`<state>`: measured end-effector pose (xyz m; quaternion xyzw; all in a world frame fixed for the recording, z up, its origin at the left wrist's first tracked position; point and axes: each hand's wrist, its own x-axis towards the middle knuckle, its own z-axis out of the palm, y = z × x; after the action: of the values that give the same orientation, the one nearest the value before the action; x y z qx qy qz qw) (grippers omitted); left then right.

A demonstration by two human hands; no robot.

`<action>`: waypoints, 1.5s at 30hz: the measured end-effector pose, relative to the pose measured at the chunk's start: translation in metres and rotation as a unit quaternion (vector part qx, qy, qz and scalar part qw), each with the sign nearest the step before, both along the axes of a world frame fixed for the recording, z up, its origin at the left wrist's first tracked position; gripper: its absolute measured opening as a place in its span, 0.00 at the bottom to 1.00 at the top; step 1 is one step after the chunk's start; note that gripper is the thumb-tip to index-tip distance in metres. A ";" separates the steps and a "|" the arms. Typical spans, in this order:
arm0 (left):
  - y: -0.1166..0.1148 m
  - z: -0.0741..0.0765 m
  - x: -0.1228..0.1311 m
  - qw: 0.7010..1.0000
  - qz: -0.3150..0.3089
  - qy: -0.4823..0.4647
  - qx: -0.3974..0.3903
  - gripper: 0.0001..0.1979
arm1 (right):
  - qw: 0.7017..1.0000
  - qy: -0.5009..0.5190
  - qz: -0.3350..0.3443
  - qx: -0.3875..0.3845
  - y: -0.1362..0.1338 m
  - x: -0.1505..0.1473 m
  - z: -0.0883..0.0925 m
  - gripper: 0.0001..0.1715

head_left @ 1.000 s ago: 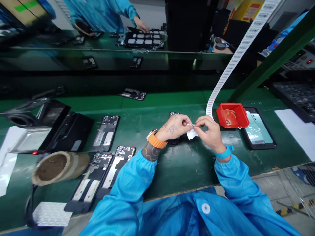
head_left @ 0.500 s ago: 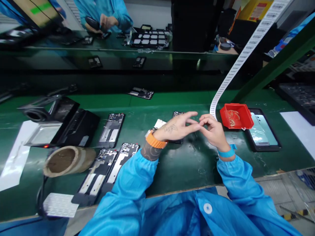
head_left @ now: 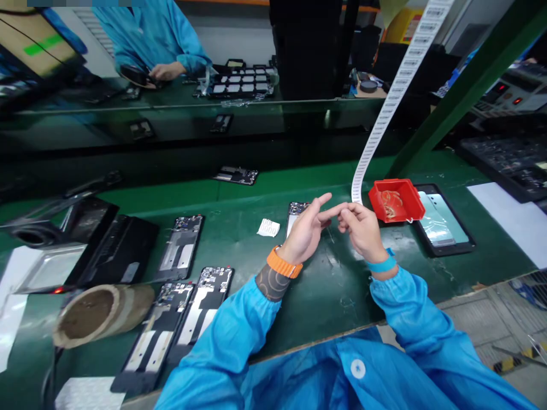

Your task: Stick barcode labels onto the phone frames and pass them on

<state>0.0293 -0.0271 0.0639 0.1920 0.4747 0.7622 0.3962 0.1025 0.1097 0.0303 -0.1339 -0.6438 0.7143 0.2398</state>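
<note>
My left hand [head_left: 304,232] hovers over the green bench with its thumb and index finger stretched out and nothing in it. Its index tip meets the fingertips of my right hand [head_left: 361,230], which are pinched together on something too small to make out. Just behind my left hand lies a phone frame [head_left: 294,209]. To its left, a small white paper scrap [head_left: 268,228] rests on the mat. A long strip of white labels [head_left: 376,128] hangs from the upper right and ends just behind my right hand.
A red bin [head_left: 395,199] and a black tray with a screen [head_left: 444,222] sit to the right. Several phone frames [head_left: 179,247] lie at the left beside a tape roll [head_left: 100,313] and a black fixture [head_left: 85,239]. Another person [head_left: 149,40] works across the line.
The white paper scrap has left my hands and now lies on the mat to the left. My left hand has opened, and its index finger stays against my right fingertips.
</note>
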 end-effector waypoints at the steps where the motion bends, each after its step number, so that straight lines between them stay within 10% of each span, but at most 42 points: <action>1: 0.001 -0.003 0.003 1.000 0.007 0.027 0.007 0.38 | 1.000 0.002 -0.007 -0.022 -0.001 0.000 0.001 0.19; 9: -0.003 -0.013 0.003 0.918 0.026 0.384 -0.094 0.38 | 0.998 0.018 -0.034 -0.053 0.003 0.001 0.008 0.20; 15: -0.019 -0.020 -0.029 0.640 0.076 0.565 -0.515 0.52 | 0.999 0.028 -0.019 -0.041 0.004 -0.001 0.004 0.17; 20: -0.020 -0.027 -0.031 0.573 0.058 0.591 -0.564 0.59 | 0.998 0.021 0.006 -0.052 0.004 -0.003 0.001 0.18; 31: -0.002 -0.035 -0.024 0.585 0.023 0.580 -0.566 0.58 | 0.995 0.026 0.036 -0.089 0.007 -0.003 0.002 0.18; 39: -0.019 -0.021 -0.056 0.772 0.006 0.419 -0.478 0.60 | 1.000 -0.014 0.011 0.000 0.008 -0.003 -0.003 0.14; 45: -0.022 -0.026 -0.061 0.828 0.018 0.363 -0.427 0.62 | 0.993 -0.111 0.020 0.032 0.003 -0.008 -0.012 0.18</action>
<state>-0.0319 -0.0492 0.0382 0.2581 0.8655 0.3661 0.2241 0.0950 0.1126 0.0180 -0.1915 -0.6916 0.6786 0.1562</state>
